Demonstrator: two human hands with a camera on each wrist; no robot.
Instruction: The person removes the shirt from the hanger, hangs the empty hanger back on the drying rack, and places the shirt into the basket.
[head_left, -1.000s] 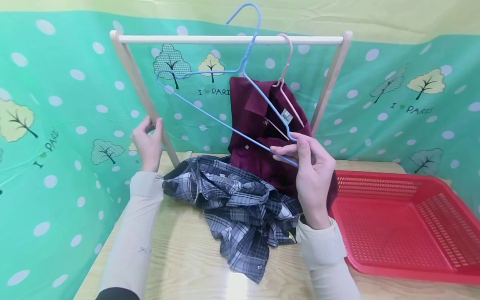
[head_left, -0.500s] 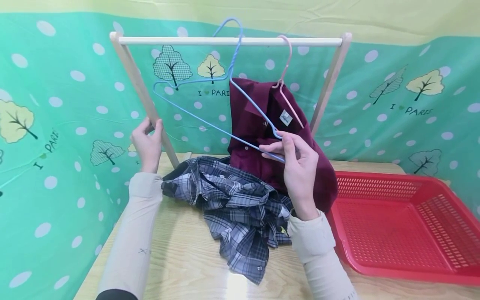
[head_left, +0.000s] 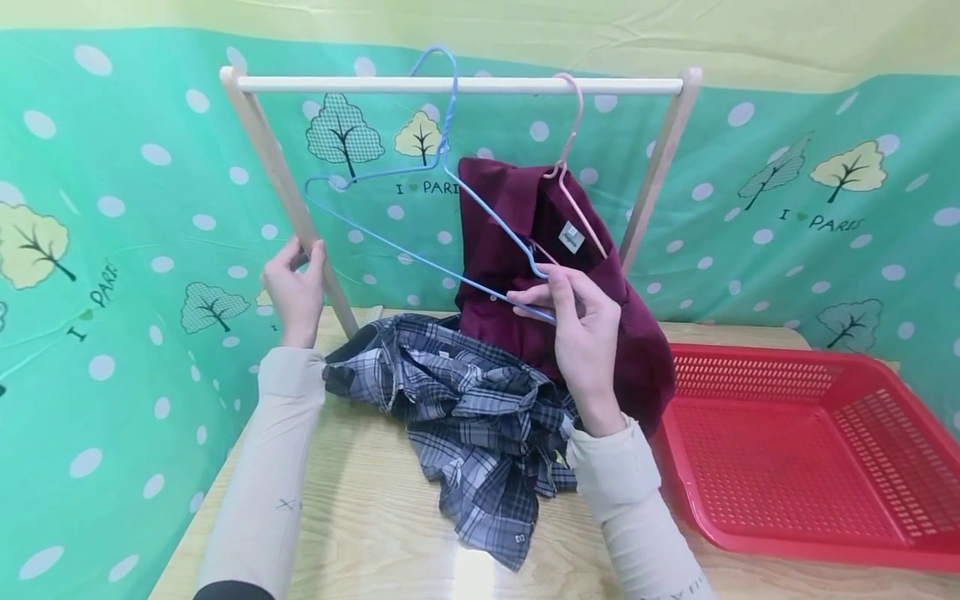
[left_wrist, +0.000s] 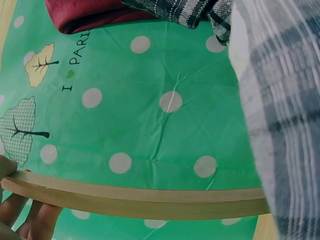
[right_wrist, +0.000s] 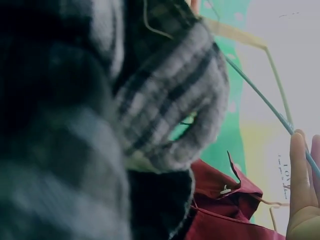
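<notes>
Left hand (head_left: 295, 292) pinches post (head_left: 277, 169); right hand (head_left: 587, 342) pinches blue hanger (head_left: 448, 127) by one end, hook (head_left: 454, 69) over rail (head_left: 330, 84). Maroon shirt (head_left: 487, 254) on pink hanger (head_left: 573, 130); plaid shirt (head_left: 480, 421) crumpled on table (head_left: 367, 508).

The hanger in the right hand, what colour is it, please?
The hanger is light blue, clearest in the head view.
</notes>
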